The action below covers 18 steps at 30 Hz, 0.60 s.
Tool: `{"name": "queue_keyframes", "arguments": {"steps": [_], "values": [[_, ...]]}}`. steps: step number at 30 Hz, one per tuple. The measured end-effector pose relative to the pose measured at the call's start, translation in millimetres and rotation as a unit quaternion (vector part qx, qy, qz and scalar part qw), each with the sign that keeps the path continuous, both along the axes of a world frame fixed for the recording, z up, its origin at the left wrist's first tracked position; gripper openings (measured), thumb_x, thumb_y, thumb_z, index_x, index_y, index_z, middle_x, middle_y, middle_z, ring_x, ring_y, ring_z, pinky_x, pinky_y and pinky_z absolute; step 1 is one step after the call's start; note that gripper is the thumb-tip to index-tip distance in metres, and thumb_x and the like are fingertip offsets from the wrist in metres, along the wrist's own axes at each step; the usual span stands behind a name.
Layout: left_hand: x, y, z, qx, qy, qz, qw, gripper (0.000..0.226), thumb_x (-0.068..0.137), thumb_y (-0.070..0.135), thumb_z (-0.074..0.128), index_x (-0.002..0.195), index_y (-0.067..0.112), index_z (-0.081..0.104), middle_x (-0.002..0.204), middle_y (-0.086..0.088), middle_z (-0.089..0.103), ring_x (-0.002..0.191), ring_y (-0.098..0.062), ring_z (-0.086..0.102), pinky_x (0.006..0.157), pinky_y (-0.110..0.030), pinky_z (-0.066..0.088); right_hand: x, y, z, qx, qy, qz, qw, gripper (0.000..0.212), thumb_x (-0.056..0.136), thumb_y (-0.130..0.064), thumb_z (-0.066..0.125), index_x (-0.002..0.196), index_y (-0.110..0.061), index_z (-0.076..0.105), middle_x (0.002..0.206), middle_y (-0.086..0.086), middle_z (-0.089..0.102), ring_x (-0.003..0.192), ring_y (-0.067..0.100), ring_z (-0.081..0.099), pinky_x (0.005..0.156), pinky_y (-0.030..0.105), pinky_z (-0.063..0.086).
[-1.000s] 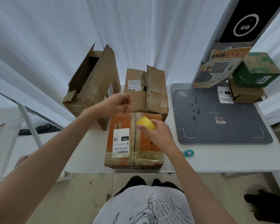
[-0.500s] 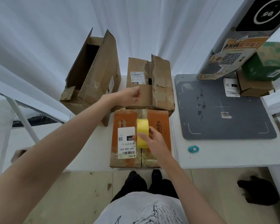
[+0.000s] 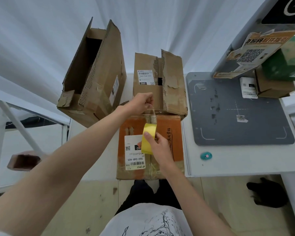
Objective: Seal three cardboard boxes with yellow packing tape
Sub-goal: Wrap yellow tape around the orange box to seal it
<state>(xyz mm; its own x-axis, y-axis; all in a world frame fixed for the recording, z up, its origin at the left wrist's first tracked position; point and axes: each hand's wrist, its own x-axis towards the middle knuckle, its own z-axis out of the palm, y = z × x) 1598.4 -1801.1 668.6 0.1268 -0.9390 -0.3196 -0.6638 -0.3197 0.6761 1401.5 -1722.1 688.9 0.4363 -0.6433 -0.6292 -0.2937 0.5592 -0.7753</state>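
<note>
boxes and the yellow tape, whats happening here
A person is taping the orange box nearest them. The right hand grips the yellow tape roll above the box's centre seam, and the left hand pinches the pulled-out tape end at the far edge. Two brown boxes behind look unsealed, flaps raised or torn.

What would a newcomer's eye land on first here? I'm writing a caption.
The bright yellow tape roll, held by the right hand over the orange box at the table's near edge. Next, the left hand pinching the pulled tape end at that box's far edge, and the tall open carton far left.
</note>
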Motion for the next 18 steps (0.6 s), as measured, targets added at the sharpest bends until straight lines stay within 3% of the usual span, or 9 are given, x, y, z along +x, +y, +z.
{"name": "queue_keyframes", "arguments": {"steps": [5,8,10,12,16,18], "values": [[1,3,-15,0.015,0.015,0.008,1.000,0.005,0.096,0.006,0.065,0.097,0.010,0.063,0.089,0.000,0.065,0.081,-0.015,0.060,0.072,-0.027,0.048,0,1,-5,-0.002,0.019,0.010,1.000,0.031,0.096,-0.046,0.063,0.117,-0.023,0.066,0.102,0.000,0.077,0.092,0.011,0.073,0.075,0.022,0.055],[0,0,-19,0.015,0.025,0.015,0.999,0.007,0.095,0.006,0.065,0.095,0.012,0.063,0.088,0.001,0.064,0.081,-0.012,0.059,0.071,-0.025,0.047,-3,2,-7,-0.027,0.049,0.051,0.997,0.018,0.095,-0.032,0.066,0.104,-0.016,0.064,0.103,0.003,0.074,0.095,0.017,0.071,0.081,0.033,0.060],[-2,-4,-22,0.014,0.021,0.012,1.000,0.010,0.095,0.004,0.066,0.092,0.013,0.062,0.086,0.002,0.063,0.079,-0.010,0.058,0.070,-0.024,0.044,-4,2,-8,-0.037,0.055,0.071,0.995,0.017,0.093,-0.027,0.067,0.103,-0.013,0.063,0.105,0.002,0.073,0.096,0.015,0.070,0.081,0.029,0.060],[-2,-7,-27,0.018,0.008,0.003,1.000,0.010,0.093,0.002,0.067,0.091,0.012,0.064,0.085,0.002,0.064,0.079,-0.012,0.060,0.072,-0.029,0.048,-3,0,-8,-0.046,0.053,0.082,0.994,0.019,0.094,-0.029,0.067,0.103,-0.013,0.064,0.105,-0.001,0.073,0.096,0.012,0.070,0.081,0.028,0.059],[3,-11,-32,0.026,-0.013,-0.008,1.000,0.011,0.092,0.001,0.067,0.091,0.011,0.064,0.085,0.003,0.065,0.082,-0.016,0.062,0.078,-0.036,0.053,2,-9,-2,-0.047,0.041,0.085,0.994,0.023,0.098,-0.036,0.064,0.105,-0.013,0.065,0.100,-0.002,0.075,0.091,0.000,0.068,0.069,0.013,0.047],[6,-12,-35,0.024,-0.019,-0.013,0.999,0.010,0.092,0.001,0.067,0.092,0.011,0.064,0.085,0.003,0.064,0.082,-0.016,0.061,0.078,-0.035,0.052,4,-12,-1,-0.051,0.037,0.086,0.994,0.025,0.097,-0.041,0.063,0.106,-0.017,0.065,0.097,-0.001,0.075,0.092,0.004,0.069,0.074,0.017,0.048]]}}
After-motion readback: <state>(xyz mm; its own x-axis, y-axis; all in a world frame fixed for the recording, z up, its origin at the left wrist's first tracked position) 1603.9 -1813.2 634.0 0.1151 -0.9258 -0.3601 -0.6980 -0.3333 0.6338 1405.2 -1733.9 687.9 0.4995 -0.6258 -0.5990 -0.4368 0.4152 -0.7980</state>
